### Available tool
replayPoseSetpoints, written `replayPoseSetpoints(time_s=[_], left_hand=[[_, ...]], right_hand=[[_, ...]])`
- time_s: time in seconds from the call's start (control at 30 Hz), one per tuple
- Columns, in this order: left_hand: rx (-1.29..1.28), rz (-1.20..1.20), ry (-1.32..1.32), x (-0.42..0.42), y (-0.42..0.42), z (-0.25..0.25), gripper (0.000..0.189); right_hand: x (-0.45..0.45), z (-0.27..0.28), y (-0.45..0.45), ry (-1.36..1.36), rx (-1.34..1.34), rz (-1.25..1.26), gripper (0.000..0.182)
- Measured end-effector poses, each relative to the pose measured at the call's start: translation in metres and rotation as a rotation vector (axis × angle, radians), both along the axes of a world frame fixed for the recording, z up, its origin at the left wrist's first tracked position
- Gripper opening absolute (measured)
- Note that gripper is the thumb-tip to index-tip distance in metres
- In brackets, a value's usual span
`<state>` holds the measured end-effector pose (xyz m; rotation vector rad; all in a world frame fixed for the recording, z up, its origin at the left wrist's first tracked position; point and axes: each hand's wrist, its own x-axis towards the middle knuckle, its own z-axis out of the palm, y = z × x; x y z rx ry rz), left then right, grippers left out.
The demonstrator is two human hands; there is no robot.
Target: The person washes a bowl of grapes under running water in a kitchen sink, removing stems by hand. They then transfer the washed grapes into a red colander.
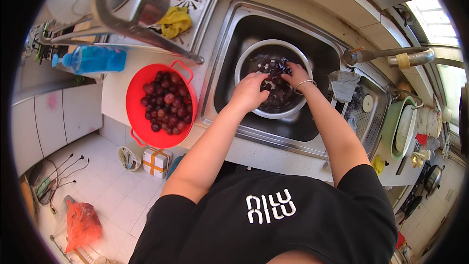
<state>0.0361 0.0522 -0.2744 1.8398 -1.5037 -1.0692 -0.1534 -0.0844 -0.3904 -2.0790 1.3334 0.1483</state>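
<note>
Dark grapes [273, 73] lie in water inside a round metal basin [243, 53], which stands in a stainless steel sink [225, 97]. Over the basin's near left side, my left hand [250, 91] reaches in with thumb and fingers apart, its fingertips at the grapes. My right hand [296, 76] comes in from the right, a bangle [305, 85] around its wrist. Its fingers curve down among the grapes, and whether they grip any is hidden. Left of the sink, more reddish-purple grapes [166, 104] fill part of a red plastic two-handled bowl [136, 91].
A metal faucet [384, 55] arches at the sink's right, near a grey cloth [343, 85] and a smaller drainer basin [372, 132]. A green tub [390, 135] stands farther right. Left are a blue liquid bottle [99, 59], a metal rack [146, 36] and a yellow cloth [176, 22].
</note>
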Motion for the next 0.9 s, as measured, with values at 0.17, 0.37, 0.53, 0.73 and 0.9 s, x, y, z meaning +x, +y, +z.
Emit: replayPoseSetpoints(time_s=[0.17, 0.37, 0.53, 0.73, 0.9], left_hand=[[0.276, 0.159, -0.363, -0.037, -0.055, -0.122, 0.082], [0.427, -0.069, -0.47, -0.042, -0.088, -0.136, 0.094], [0.513, -0.268, -0.442, -0.04, -0.077, -0.127, 0.096], [0.607, -0.296, -0.369, -0.044, -0.059, -0.127, 0.104], [0.572, -0.248, -0.236, -0.04, -0.05, -0.145, 0.104]], right_hand=[[0.029, -0.017, -0.01, 0.132, -0.144, 0.235, 0.066], [0.044, -0.018, -0.021, 0.357, -0.123, 0.482, 0.063], [0.021, -0.016, -0.013, 0.378, 0.053, 0.443, 0.073], [-0.003, -0.029, 0.011, 0.231, 0.267, 0.239, 0.078], [-0.012, -0.06, 0.023, -0.068, 0.426, 0.027, 0.075]])
